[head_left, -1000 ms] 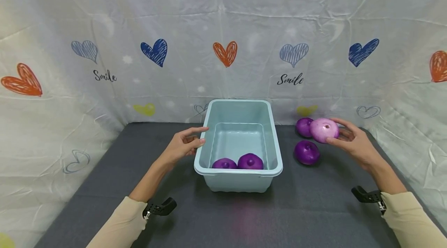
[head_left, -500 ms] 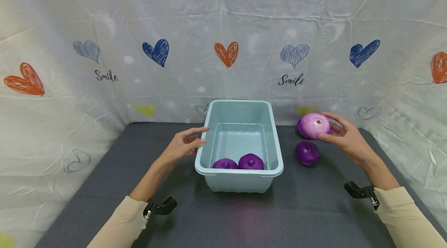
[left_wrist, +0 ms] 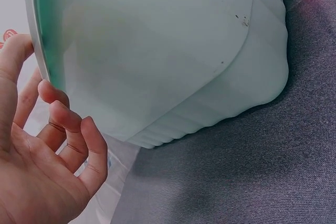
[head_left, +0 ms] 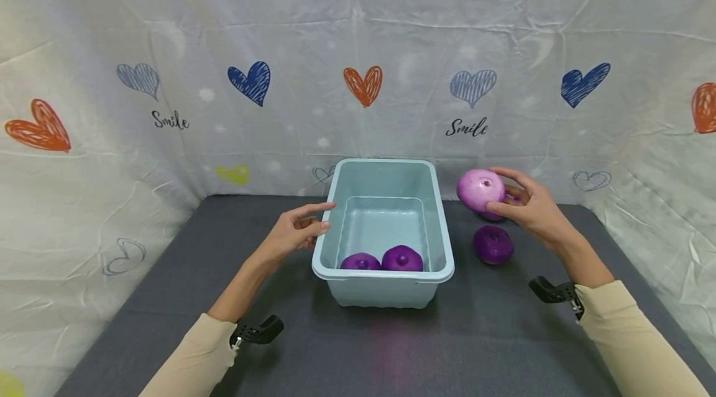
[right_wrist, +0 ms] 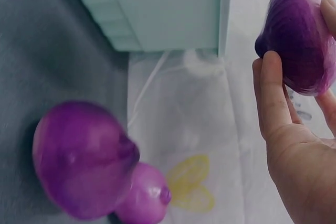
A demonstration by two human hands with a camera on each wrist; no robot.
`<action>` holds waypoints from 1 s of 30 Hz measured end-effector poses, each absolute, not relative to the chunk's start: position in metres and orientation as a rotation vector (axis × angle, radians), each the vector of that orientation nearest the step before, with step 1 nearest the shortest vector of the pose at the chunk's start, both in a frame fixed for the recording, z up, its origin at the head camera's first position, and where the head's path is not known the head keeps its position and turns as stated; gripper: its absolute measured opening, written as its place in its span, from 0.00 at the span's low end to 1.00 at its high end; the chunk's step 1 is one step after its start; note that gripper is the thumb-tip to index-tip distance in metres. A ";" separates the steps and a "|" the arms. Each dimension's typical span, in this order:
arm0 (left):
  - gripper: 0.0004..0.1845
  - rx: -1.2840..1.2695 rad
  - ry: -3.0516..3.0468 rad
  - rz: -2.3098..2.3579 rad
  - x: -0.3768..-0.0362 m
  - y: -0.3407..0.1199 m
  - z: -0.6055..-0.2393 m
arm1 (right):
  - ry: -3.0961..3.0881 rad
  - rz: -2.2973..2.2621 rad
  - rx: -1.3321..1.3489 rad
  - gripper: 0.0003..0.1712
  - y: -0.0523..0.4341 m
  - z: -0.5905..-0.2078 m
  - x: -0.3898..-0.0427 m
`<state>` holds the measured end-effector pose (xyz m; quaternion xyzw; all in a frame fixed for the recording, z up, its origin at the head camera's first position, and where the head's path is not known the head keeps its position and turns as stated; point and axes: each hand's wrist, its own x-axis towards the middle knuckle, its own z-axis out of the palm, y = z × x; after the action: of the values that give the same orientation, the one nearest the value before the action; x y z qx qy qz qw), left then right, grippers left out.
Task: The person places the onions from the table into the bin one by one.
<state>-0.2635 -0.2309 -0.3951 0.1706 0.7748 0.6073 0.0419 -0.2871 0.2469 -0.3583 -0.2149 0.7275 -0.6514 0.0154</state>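
Observation:
In the head view my right hand (head_left: 531, 207) grips a pinkish-purple onion (head_left: 478, 189) above the table, right of the pale blue plastic bin (head_left: 386, 290). The right wrist view shows this onion (right_wrist: 296, 38) between thumb and fingers, its pointed end facing outward. My left hand (head_left: 293, 229) holds the bin's left rim with thumb and index finger; its other fingers are curled beside the wall, as the left wrist view shows. Inside the bin, two purple onions (head_left: 402, 258) lie at the near end. On the table are a purple onion (head_left: 493, 245) and another (right_wrist: 144, 195), mostly hidden in the head view.
A dark grey cloth (head_left: 358, 347) covers the table. Behind it and along both sides hangs a white curtain (head_left: 414, 24) printed with hearts. The bin stands close to the back curtain, its near rim facing me.
My right hand has carried its onion left and slightly up, from right of the back onion to a spot over it. My left hand and the bin stay put.

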 end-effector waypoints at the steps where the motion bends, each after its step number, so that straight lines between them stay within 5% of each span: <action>1: 0.26 0.522 2.370 1.860 -0.263 -0.231 -0.395 | 2.251 -2.028 -0.684 0.36 0.244 -0.357 -0.288; 30: 0.26 0.508 2.360 1.873 -0.261 -0.230 -0.394 | 2.116 -2.013 -0.843 0.39 0.173 -0.341 -0.309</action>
<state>-0.2605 -0.2300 -0.3936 0.1662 0.7717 0.6124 0.0431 -0.3088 0.1727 -0.3413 -0.2771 0.6953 -0.6612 0.0508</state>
